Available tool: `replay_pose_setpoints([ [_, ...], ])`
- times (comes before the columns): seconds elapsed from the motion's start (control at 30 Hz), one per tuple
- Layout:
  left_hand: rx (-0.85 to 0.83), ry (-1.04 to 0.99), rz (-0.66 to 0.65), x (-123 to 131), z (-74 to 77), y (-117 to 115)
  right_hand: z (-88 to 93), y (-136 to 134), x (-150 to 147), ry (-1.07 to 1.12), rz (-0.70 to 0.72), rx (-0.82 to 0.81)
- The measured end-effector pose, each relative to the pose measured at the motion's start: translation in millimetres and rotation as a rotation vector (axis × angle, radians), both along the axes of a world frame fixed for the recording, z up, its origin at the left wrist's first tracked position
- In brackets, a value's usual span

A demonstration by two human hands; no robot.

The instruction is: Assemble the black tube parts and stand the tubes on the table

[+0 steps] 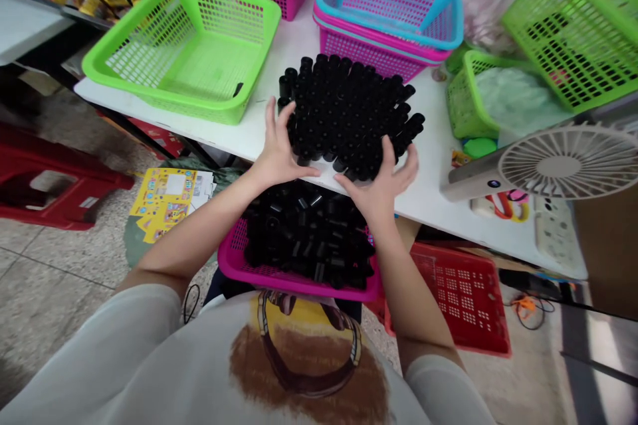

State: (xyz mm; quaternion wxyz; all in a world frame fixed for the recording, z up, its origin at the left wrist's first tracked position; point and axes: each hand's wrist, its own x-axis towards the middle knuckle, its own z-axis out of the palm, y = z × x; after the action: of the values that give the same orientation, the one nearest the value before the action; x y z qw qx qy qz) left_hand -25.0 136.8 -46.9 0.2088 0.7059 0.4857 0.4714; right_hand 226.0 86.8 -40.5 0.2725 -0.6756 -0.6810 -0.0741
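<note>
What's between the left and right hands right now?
Head view: packed upright black cylinders on the white table, touching the left hand and right hand.

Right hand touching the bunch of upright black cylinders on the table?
Touching. The head view shows the right hand with its spread fingers resting against the near right edge of the upright black cylinders, no gap visible.

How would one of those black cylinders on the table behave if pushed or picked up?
The black cylinders look rigid and probably light, keeping their round shape in the packed cluster. Standing on end, a lone one might tip; those lying sideways in the pink basket suggest they would roll.
</note>
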Motion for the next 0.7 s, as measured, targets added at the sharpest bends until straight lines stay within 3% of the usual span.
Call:
replay_pose_setpoints([
  [0.07, -0.006, -0.017, 0.023, -15.9, 14.2, -20.0, 6.9, -19.1, 8.6, 0.027, 0.042, 0.09],
  [0.13, -0.095, -0.018, 0.042, -34.9, 30.7, -47.4, 12.2, -41.6, 13.5, 0.058, 0.265, 0.091],
  [0.23, -0.384, 0.127, -0.11, -59.0, 45.7, -89.9, 13.1, -70.4, 4.7, 0.016, 0.739, -0.179],
  [0.3, -0.53, 0.263, -0.296, -64.6, 42.4, -111.4, 8.3, -80.3, -11.2, -0.101, 0.908, -0.359],
  [0.4, -0.614, 0.51, -0.428, -52.7, 22.5, -129.7, -2.7, -80.8, -37.4, -0.274, 0.956, -0.477],
  [0.5, -0.668, 0.604, -0.417, -27.1, 3.1, -137.2, -10.5, -72.5, -54.6, -0.341, 0.899, -0.562],
  [0.7, -0.665, 0.587, -0.364, -3.1, -5.7, -140.4, -10.9, -63.1, -53.9, -0.287, 0.914, -0.644],
])
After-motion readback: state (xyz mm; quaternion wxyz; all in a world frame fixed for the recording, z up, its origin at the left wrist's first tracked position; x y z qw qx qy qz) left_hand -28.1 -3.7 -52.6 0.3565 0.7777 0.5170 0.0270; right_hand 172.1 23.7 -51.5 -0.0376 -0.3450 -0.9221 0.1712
